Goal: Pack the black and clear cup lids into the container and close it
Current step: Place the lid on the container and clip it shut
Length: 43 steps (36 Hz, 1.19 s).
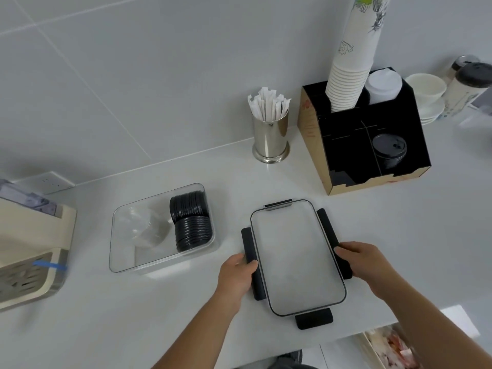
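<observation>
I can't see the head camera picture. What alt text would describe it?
Both hands, left and right, grip a clear rectangular lid with black latches on a white counter. Left of it sits an open clear plastic container holding stacked black cup lids and clear cup lids.

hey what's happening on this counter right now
A person grips the container's clear lid by its black side latches, left hand and right hand on either side, the lid lying on the white counter. To its left, the open clear container already holds stacked black cup lids and clear cup lids. It is not yet closed.
</observation>
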Available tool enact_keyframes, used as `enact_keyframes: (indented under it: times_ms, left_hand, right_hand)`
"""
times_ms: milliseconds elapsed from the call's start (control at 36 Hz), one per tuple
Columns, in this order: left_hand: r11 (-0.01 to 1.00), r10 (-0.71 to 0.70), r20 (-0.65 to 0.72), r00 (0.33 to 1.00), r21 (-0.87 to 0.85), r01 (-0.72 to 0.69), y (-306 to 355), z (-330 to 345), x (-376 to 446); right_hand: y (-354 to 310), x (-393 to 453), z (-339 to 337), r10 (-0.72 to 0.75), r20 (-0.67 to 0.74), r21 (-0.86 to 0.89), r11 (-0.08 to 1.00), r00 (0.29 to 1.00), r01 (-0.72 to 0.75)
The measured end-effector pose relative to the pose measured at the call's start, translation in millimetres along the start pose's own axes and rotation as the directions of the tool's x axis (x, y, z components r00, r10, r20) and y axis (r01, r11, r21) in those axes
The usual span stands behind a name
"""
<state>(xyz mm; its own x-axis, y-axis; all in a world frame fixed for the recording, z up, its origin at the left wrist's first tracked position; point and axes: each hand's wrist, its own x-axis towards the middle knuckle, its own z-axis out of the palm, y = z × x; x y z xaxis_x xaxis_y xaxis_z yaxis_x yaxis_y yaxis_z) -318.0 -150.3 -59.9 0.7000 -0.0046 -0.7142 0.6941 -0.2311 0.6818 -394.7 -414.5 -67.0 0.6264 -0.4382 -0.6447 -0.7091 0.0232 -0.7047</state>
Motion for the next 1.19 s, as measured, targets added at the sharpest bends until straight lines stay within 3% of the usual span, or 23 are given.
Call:
enact_keyframes:
  times_ms: [222, 444, 944, 1194]
  left_hand:
    - [0.964, 0.107, -0.035, 0.994, 0.248, -0.095, -3.2, 8.2, 4.7]
    - [0.94, 0.17, -0.046, 0.984, 0.309, -0.147, -2.9, 9.4, -0.7]
    - [0.963, 0.269, 0.02, 0.963, -0.013, -0.269, 31.3, -19.8, -33.9]
    - [0.939, 0.288, -0.001, 0.958, -0.197, -0.282, 51.4, -63.4, -46.2]
  right_hand:
    - [3.8, 6.7, 7.2, -0.057, -0.026, -0.164, 0.985, 0.998, 0.052]
    - [7.3, 10.0, 7.2, -0.071, -0.086, -0.188, 0.981, 0.994, 0.054]
    - [-49.7, -16.1, 6.3, -0.273, -0.19, -0.153, 0.957, 0.943, 0.246]
    - [-85.8, -29.1, 40.0, -0.331, -0.108, 0.131, 0.93, 0.937, 0.344]
